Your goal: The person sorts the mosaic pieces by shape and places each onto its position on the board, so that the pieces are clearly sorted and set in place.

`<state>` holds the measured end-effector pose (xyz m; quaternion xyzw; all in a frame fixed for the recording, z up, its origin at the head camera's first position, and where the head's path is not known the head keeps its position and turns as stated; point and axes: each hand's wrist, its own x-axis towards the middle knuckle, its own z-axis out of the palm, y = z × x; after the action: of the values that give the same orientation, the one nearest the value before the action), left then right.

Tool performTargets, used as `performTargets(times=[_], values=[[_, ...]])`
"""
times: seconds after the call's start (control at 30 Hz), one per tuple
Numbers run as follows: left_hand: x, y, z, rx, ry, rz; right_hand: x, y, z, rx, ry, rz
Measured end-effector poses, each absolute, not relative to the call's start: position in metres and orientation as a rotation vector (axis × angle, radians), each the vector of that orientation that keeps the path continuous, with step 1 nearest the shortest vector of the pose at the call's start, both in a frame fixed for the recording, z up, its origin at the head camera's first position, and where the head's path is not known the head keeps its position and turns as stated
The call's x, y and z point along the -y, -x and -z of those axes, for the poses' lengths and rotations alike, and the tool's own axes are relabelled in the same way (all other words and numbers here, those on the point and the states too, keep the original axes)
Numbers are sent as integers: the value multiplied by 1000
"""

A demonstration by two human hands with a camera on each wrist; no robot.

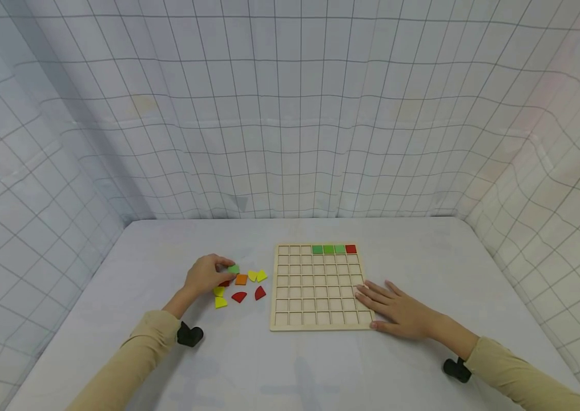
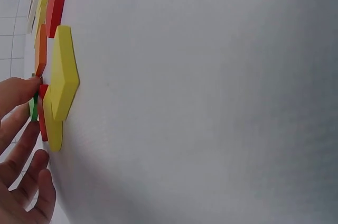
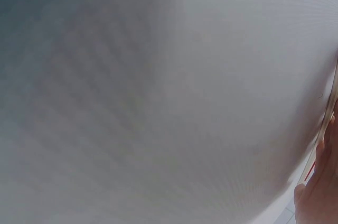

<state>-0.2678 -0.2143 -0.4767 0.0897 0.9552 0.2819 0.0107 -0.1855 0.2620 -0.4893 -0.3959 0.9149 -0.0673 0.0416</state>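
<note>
At the left of the table, my left hand (image 1: pixel 208 273) pinches a green tile (image 1: pixel 234 269) between thumb and fingertips. Just below its thumb is a partly covered red piece (image 1: pixel 225 283), with an orange square tile (image 1: pixel 241 279) right beside it. In the left wrist view, the thumb (image 2: pixel 21 93) and a finger frame the green tile (image 2: pixel 34 106). My right hand (image 1: pixel 403 313) lies flat with fingers spread, resting on the right edge of a wooden grid board (image 1: pixel 307 328). Three green tiles (image 1: pixel 328 249) and a red tile (image 1: pixel 351 249) fill the right end of its top row.
Yellow pieces (image 1: pixel 257 276) lie between the orange tile and the board. More yellow pieces (image 1: pixel 221 302) sit below the left hand, near two red quarter-round pieces (image 1: pixel 239 297). White grid-lined curtains (image 1: pixel 297 125) hang behind and beside the white table (image 1: pixel 249 365).
</note>
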Motion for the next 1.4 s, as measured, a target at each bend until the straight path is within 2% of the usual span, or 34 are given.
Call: performTargets(times=[0.6, 0.97, 1.4], values=[[200, 276, 473, -3053, -295, -835, -261, 184, 487, -2791, 1207, 225], [181, 280, 469, -3058, -311, -864, -262, 184, 490, -2832, 1266, 264], [156, 285, 463, -3059, -399, -904, -262, 185, 489, -2810, 1207, 184]])
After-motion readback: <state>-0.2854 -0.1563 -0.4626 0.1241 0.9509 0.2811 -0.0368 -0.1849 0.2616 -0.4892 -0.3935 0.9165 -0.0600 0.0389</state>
